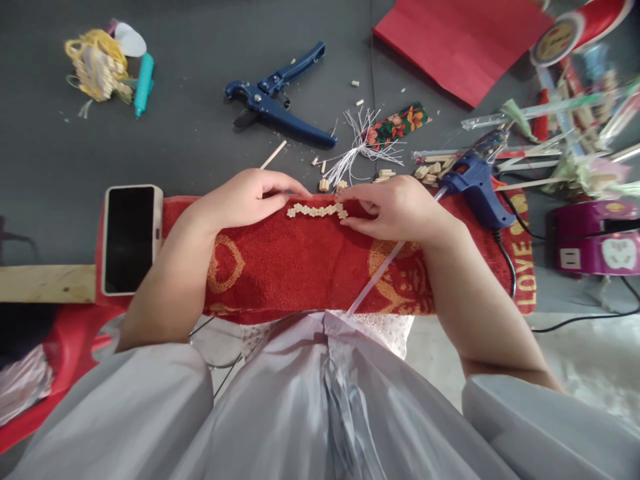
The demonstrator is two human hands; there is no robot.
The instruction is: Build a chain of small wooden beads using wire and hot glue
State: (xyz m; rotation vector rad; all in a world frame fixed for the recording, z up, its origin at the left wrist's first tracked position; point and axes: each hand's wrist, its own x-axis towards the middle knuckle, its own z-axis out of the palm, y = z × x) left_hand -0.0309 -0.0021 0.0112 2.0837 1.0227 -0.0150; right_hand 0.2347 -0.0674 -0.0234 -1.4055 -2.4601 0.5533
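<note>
A short chain of small pale flower-shaped pieces (315, 211) lies in a shallow curve on the red towel (280, 267), near its far edge. My right hand (383, 207) is at the chain's right end, with thumb and index finger on either side of the last piece, apparently pinching it. Beside the left end rests my left hand (260, 197), its index finger stretched along the towel's far edge and its thumb apart from it, with nothing held. Small cut pale pieces (324, 185) and a bundle of white strings (357, 150) lie just beyond the towel.
Blue cutters (280, 110) lie open beyond the hands. A blue glue gun (477, 183) sits right, its cord trailing past a purple box (595, 237). A phone (131, 240) rests on the left. Red paper (460, 40), straws and yellow string (95, 60) are farther back.
</note>
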